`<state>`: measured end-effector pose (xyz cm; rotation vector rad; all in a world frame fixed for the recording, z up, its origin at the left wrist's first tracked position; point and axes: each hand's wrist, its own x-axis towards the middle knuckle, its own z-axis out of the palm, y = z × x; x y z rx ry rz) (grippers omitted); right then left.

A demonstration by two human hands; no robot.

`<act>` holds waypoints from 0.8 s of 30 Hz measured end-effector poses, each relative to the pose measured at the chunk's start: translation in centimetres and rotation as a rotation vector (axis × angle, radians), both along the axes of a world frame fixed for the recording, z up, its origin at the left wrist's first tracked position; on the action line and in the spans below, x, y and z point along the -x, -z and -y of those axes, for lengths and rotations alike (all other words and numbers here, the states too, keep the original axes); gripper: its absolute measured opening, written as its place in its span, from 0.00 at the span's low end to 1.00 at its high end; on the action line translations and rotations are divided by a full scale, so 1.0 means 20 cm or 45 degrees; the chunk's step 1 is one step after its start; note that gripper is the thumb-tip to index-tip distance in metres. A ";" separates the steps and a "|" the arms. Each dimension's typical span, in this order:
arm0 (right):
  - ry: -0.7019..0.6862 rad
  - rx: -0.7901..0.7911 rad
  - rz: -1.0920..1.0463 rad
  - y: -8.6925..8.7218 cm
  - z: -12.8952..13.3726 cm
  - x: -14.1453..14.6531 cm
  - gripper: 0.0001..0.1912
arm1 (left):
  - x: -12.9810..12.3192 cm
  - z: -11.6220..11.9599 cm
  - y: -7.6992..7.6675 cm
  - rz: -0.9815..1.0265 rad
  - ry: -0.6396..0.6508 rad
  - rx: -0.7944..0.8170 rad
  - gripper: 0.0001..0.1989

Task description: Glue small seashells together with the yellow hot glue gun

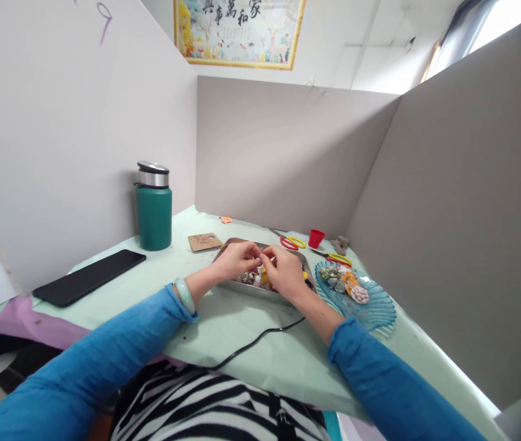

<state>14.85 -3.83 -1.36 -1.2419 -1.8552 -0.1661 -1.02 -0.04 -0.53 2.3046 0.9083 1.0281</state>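
Note:
Both hands meet over a metal tray (260,290) in the middle of the table. My left hand (239,258) has its fingers pinched together at the tray's left half. Pressed close to it, fingertips nearly touching, is my right hand (284,269), also in a pinch. Whatever lies between the fingertips is too small to make out. Beneath the hands, small mixed pieces (251,278), some white, brown and yellow, lie in the tray; the hands hide part of them.
A green bottle (154,214) and a black phone (90,277) are at the left, a brown card (204,242) behind the tray. Scissors (293,243), a red cup (316,238), more scissors (333,257) and a blue glass plate (379,306) with decorated pieces sit right. A black cable (260,337) runs in front.

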 end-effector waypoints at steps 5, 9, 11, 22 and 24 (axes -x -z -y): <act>0.021 -0.002 -0.013 0.00 0.00 0.00 0.08 | -0.01 -0.01 0.01 0.075 0.085 0.118 0.12; 0.017 -0.004 -0.015 0.00 0.00 0.00 0.10 | -0.01 -0.02 0.01 0.194 0.209 0.273 0.13; 0.018 -0.004 -0.021 -0.01 0.00 0.00 0.10 | -0.01 -0.02 0.02 0.246 0.272 0.353 0.14; -0.038 0.002 -0.047 -0.01 0.02 0.01 0.10 | 0.02 -0.05 0.01 0.276 0.276 0.509 0.17; -0.037 0.006 -0.045 -0.01 0.03 0.01 0.10 | 0.02 -0.04 0.01 0.270 0.259 0.499 0.17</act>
